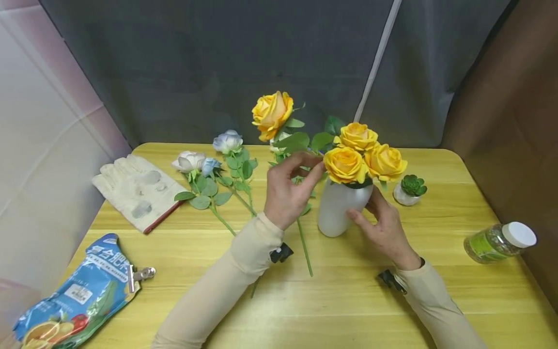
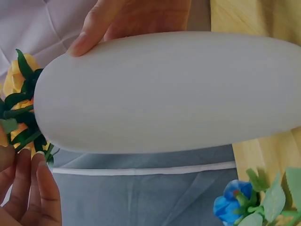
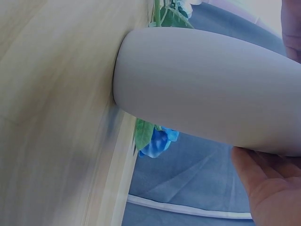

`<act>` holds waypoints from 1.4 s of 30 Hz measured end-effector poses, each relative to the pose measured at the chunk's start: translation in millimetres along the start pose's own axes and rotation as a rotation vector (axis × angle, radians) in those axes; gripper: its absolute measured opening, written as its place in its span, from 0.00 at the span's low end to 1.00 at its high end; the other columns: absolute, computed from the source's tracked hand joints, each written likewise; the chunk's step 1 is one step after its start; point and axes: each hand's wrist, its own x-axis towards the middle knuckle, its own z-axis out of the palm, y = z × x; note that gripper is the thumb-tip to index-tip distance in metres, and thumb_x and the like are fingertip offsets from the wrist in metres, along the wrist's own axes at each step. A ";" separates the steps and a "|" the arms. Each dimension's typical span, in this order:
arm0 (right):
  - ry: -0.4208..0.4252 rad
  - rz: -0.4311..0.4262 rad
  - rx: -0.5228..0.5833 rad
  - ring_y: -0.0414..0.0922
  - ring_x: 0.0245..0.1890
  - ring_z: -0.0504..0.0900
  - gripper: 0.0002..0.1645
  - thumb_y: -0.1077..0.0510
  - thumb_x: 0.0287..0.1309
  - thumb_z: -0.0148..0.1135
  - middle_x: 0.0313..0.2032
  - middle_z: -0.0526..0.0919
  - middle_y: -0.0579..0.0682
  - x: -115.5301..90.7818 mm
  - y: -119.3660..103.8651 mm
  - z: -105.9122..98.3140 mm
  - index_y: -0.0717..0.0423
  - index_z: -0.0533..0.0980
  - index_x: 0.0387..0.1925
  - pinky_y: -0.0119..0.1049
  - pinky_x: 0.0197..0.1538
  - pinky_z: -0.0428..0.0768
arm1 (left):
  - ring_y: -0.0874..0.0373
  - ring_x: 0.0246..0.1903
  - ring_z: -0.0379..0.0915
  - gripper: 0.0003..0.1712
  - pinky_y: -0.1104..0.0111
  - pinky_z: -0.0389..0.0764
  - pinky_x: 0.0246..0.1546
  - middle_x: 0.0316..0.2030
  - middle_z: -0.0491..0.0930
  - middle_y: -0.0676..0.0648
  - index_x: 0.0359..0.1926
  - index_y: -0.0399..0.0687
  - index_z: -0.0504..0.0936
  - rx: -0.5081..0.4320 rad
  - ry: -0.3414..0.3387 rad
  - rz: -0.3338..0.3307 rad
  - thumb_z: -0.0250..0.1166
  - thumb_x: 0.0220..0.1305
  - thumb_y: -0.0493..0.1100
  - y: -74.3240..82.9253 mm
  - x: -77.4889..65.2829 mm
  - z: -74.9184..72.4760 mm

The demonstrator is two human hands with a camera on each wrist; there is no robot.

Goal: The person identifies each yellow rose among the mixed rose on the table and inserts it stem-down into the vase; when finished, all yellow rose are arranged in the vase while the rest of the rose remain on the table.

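A white vase (image 1: 333, 208) stands on the table with several yellow roses (image 1: 346, 165) at its mouth. My right hand (image 1: 387, 232) holds the vase from the right side, thumb on its front; in the right wrist view those fingers (image 3: 263, 165) touch the vase wall. At the left of the mouth, my left hand (image 1: 287, 189) pinches a green stem among the roses. Its fingertips (image 2: 40, 162) meet the stem in the left wrist view. One yellow rose (image 1: 272, 114) leans out to the left above this hand, its lower stem partly hidden by the fingers.
White and pale-blue flowers (image 1: 189, 161) with long stems lie left of the vase. Farther left are a work glove (image 1: 135, 191) and a blue bag (image 1: 87, 291) with a metal clip (image 1: 141, 275). Rightward stand a small potted succulent (image 1: 411, 188) and a lidded jar (image 1: 497, 242).
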 end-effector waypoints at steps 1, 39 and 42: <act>0.002 -0.003 0.002 0.35 0.61 0.78 0.41 0.67 0.64 0.66 0.66 0.76 0.63 0.1 0.1 0.1 0.59 0.62 0.75 0.19 0.60 0.76 | 0.49 0.36 0.86 0.05 0.66 0.88 0.37 0.38 0.88 0.37 0.37 0.33 0.86 -0.001 -0.002 -0.006 0.69 0.66 0.33 -0.7 -0.2 0.7; 0.004 -0.043 0.031 0.28 0.60 0.77 0.41 0.66 0.64 0.68 0.64 0.78 0.64 2.2 0.8 -1.4 0.59 0.63 0.75 0.21 0.60 0.77 | 0.60 0.30 0.78 0.06 0.72 0.82 0.35 0.33 0.84 0.37 0.39 0.32 0.89 -0.138 -0.017 -0.167 0.70 0.61 0.30 -15.6 -1.8 17.8; 0.003 -0.043 0.031 0.28 0.60 0.77 0.41 0.66 0.64 0.68 0.64 0.78 0.64 2.3 1.2 -1.7 0.59 0.63 0.75 0.21 0.60 0.77 | 0.64 0.30 0.77 0.06 0.72 0.82 0.34 0.35 0.83 0.36 0.39 0.31 0.88 -0.171 -0.031 -0.194 0.70 0.61 0.30 -16.9 -1.7 18.2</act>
